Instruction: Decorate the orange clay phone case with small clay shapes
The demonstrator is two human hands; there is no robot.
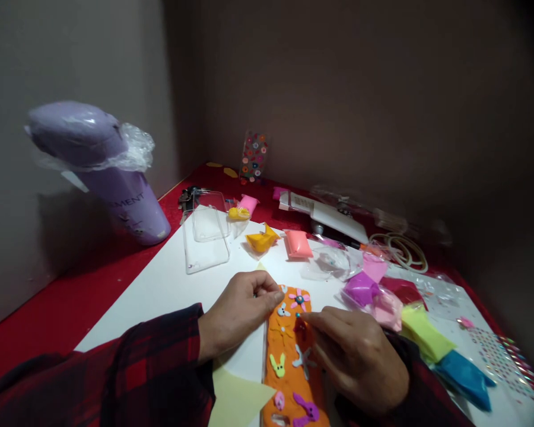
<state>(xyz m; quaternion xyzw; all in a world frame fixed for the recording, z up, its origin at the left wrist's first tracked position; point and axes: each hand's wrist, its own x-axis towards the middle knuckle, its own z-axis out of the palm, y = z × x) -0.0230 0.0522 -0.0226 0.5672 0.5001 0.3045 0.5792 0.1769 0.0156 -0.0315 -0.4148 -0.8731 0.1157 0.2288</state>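
A long case covered in orange clay (289,356) lies in front of me, with clay bunny heads and flowers on it. My left hand (244,305) is at its upper left edge, fingers curled and thumb resting by the corner. Below the pink flower (299,298), my right hand (360,356) has its fingers pinched at a small teal bead (298,315), just over a dark red clay shape (299,327). The thumb tip of the right hand is hidden. A yellow bunny head (277,365) and a purple one (305,410) sit lower on the case.
Two clear phone cases (207,243) lie at the left back, near a purple tumbler (133,201). Clay packets, including coral (298,244), purple (360,289), yellow (425,332) and blue (465,376), lie behind and to the right. A gem sheet (502,359) is at far right.
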